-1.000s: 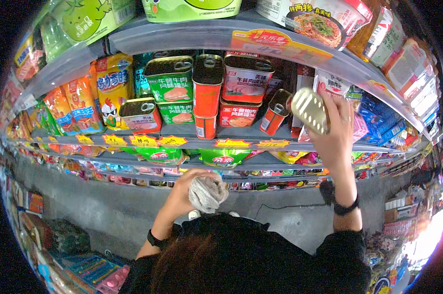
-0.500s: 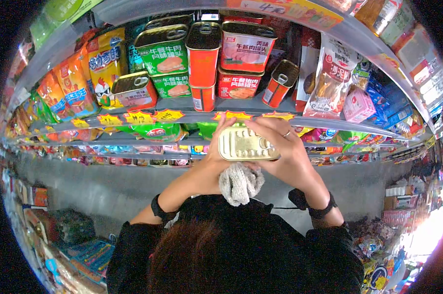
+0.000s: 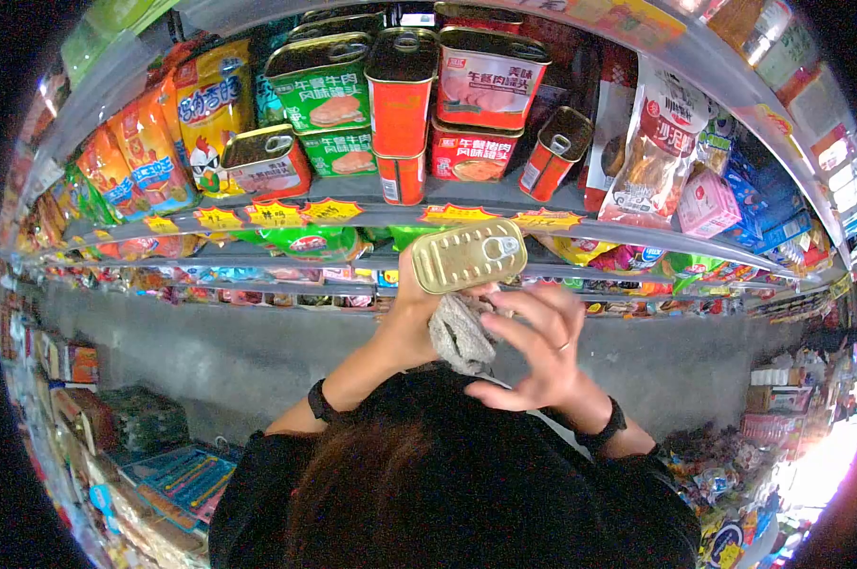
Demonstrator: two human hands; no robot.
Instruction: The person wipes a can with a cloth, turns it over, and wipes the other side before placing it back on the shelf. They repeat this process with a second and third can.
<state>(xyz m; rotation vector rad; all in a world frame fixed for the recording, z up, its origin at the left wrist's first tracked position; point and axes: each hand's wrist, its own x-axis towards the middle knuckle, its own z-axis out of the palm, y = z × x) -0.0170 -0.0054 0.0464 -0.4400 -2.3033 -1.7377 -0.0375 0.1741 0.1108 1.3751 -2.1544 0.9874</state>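
Note:
A gold-topped rectangular can (image 3: 469, 257) with a ring-pull is in my left hand (image 3: 412, 308), which grips it from the left and below. Just beneath the can hangs a crumpled grey-white cloth (image 3: 461, 334), between my two hands. My right hand (image 3: 540, 346) is off the can, with its fingers spread and curved beside the cloth's right edge. Whether its fingertips touch the cloth is hard to tell. Behind the hands runs the shelf edge with yellow and red price tags (image 3: 455, 214).
On the shelf stand green cans (image 3: 328, 101), stacked red cans (image 3: 399, 104), pink-labelled cans (image 3: 490, 81), a tilted can (image 3: 266, 163) and a small red can (image 3: 555, 155). Snack bags (image 3: 658, 142) stand at the right, orange and yellow bags (image 3: 213, 109) at the left.
My right hand has let go of the can and moved down and right, its fingers opening. The can has tilted, its right end higher, with my left hand still on it.

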